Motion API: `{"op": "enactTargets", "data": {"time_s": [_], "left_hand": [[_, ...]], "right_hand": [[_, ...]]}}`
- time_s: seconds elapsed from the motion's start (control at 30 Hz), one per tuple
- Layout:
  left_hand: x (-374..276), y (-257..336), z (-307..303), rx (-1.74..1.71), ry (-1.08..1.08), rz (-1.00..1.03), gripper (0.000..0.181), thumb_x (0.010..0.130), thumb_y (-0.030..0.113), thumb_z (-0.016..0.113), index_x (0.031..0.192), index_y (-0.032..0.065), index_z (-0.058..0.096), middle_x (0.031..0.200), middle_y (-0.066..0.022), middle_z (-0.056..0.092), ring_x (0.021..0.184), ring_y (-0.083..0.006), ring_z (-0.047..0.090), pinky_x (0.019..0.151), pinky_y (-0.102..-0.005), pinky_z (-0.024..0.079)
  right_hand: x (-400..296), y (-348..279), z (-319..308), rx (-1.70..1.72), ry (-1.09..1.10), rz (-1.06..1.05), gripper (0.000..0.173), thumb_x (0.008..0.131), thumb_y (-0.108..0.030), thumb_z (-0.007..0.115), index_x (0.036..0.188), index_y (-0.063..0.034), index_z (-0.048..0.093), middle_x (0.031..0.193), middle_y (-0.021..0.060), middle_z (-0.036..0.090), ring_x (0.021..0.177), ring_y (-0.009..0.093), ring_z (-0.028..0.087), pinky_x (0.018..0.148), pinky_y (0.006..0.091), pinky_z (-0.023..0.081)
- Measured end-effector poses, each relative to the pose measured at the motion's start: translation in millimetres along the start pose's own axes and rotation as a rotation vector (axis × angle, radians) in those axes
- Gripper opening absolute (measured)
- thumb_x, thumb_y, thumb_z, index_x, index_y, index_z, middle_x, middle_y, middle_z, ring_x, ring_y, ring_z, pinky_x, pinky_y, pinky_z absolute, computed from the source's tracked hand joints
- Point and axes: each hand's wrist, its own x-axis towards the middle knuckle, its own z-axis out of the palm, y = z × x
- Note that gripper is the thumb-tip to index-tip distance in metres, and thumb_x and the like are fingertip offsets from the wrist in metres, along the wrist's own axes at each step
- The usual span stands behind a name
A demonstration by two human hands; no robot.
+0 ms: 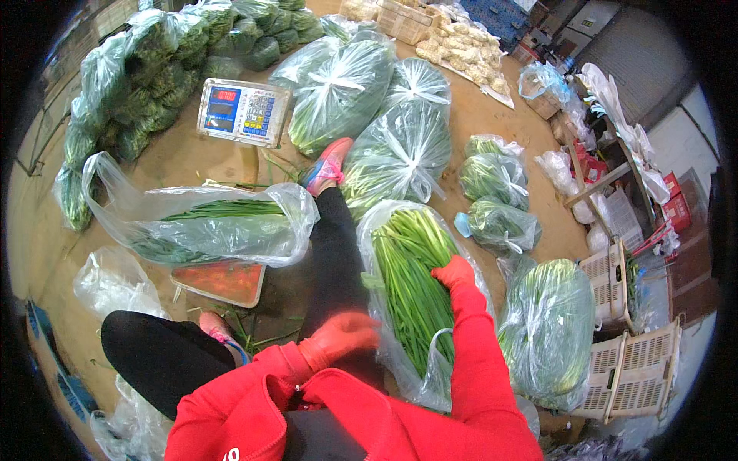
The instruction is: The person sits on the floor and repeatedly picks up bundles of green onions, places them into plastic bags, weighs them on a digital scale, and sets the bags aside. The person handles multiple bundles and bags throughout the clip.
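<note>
Long green leafy stalks, like garlic chives, lie in an open clear plastic bag in front of me. My right hand, in an orange-red glove, rests at the right edge of the stalks; its fingertips are hidden, so its grip is unclear. Blurred, my left hand, in the same kind of glove, is over my leg, left of the bag. To the left, another open plastic bag with green stalks lies on the platform of a digital scale, whose red tray shows beneath it. The scale's display panel stands behind.
Tied bags of greens stand ahead, with smaller ones to the right and a large one beside my right arm. Stacked bags line the far left. Plastic crates stand at the right; a crumpled bag lies left.
</note>
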Motion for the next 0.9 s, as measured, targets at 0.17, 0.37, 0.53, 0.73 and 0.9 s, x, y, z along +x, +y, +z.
{"op": "enactTargets", "data": {"time_s": [0.17, 0.37, 0.53, 0.73, 0.9], "left_hand": [[13.3, -0.6, 25.4, -0.339, 0.056, 0.105, 0.053, 0.084, 0.013, 0.066, 0.130, 0.0016, 0.044, 0.117, -0.0161, 0.057, 0.109, -0.0213, 0.053, 0.096, -0.0340, 0.041], [51.9, -40.9, -12.2, 0.636, 0.106, 0.182, 0.044, 0.088, 0.018, 0.057, 0.129, 0.0036, 0.047, 0.115, -0.0082, 0.059, 0.103, -0.0171, 0.054, 0.091, -0.0319, 0.041], [50.3, -10.0, -1.0, -0.341, 0.182, 0.161, 0.046, 0.086, 0.019, 0.059, 0.129, 0.0085, 0.044, 0.118, -0.0071, 0.056, 0.104, -0.0182, 0.053, 0.091, -0.0351, 0.041], [58.4, -14.0, 2.3, -0.514, 0.167, 0.124, 0.048, 0.083, 0.015, 0.063, 0.128, 0.0096, 0.046, 0.122, -0.0064, 0.054, 0.108, -0.0213, 0.053, 0.093, -0.0386, 0.041], [60.1, -22.8, -12.4, -0.608, 0.128, 0.118, 0.049, 0.082, 0.012, 0.064, 0.128, 0.0090, 0.046, 0.122, -0.0064, 0.055, 0.108, -0.0226, 0.053, 0.095, -0.0400, 0.039]], "right_hand": [[-106.5, -53.3, -50.9, 0.086, -0.006, -0.069, 0.050, 0.063, -0.038, 0.073, 0.097, -0.0032, 0.065, 0.093, 0.0229, 0.064, 0.090, 0.037, 0.061, 0.080, 0.0438, 0.049], [-202.5, -68.2, 3.6, 0.034, -0.018, -0.510, 0.073, 0.064, -0.042, 0.074, 0.118, 0.0005, 0.051, 0.088, 0.0224, 0.065, 0.081, 0.039, 0.063, 0.071, 0.0445, 0.051], [-174.5, -71.8, -65.5, 0.418, -0.015, -0.300, 0.031, 0.081, -0.028, 0.060, 0.099, -0.0020, 0.063, 0.076, 0.0132, 0.065, 0.073, 0.027, 0.063, 0.069, 0.0329, 0.049], [-50.9, -41.5, -3.2, 0.318, 0.199, -0.283, 0.050, 0.085, -0.041, 0.055, 0.110, 0.0019, 0.058, 0.102, 0.0234, 0.062, 0.097, 0.036, 0.060, 0.086, 0.0385, 0.046], [-55.4, -89.5, 16.7, 0.198, -0.003, -0.064, 0.076, 0.082, -0.057, 0.051, 0.124, 0.0062, 0.046, 0.114, 0.0304, 0.055, 0.107, 0.041, 0.054, 0.093, 0.0433, 0.041]]}}
